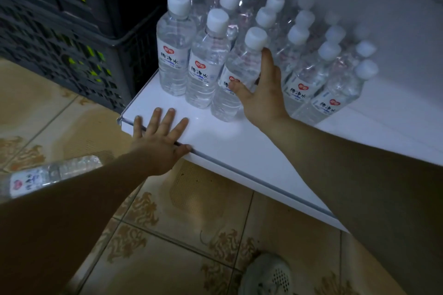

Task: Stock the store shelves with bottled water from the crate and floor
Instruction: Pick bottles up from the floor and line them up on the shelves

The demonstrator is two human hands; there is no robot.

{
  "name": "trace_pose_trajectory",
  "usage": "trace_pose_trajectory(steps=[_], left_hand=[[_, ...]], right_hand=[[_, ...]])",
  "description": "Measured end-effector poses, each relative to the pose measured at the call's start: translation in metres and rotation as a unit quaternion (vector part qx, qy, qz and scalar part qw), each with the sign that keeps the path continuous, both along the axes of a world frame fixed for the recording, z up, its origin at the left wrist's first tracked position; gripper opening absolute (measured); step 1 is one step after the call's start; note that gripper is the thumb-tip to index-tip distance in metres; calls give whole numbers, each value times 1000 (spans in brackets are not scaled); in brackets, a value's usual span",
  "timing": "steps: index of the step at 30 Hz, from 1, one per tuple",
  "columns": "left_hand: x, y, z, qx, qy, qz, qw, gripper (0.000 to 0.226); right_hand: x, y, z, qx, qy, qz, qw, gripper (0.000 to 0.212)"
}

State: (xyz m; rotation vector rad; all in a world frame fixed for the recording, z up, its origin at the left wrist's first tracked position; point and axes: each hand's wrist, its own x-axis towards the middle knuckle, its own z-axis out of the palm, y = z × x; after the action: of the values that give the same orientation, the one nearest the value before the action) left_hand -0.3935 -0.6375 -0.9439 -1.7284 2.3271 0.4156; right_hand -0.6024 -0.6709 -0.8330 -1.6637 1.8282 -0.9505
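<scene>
Several clear water bottles with white caps stand in rows on the white shelf (pixel 239 146). My right hand (pixel 263 96) lies with straight fingers against the right side of the third front bottle (pixel 236 79), thumb across its label. My left hand (pixel 159 136) rests flat on the shelf's front left edge, fingers spread, holding nothing. One more bottle (pixel 48 176) lies on its side on the tiled floor at the left, partly hidden behind my left forearm.
A dark plastic crate (pixel 62 38) stands on the floor left of the shelf, close to its corner. A white wall backs the shelf at the right. Patterned floor tiles (pixel 182 235) stretch below, with my grey shoe (pixel 266 275) near the bottom.
</scene>
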Motion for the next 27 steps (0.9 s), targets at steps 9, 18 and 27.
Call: trace_pose_trajectory(steps=[9,18,27], left_hand=[[6,30,81,87,74,64,991,77],[55,156,235,119,175,97,972,74],[129,309,358,38,191,158,968,71]], right_hand=[[-5,11,62,199,39,45,978,100],[46,131,211,219,172,101,955,85],[135,261,304,150,188,197,950,80]])
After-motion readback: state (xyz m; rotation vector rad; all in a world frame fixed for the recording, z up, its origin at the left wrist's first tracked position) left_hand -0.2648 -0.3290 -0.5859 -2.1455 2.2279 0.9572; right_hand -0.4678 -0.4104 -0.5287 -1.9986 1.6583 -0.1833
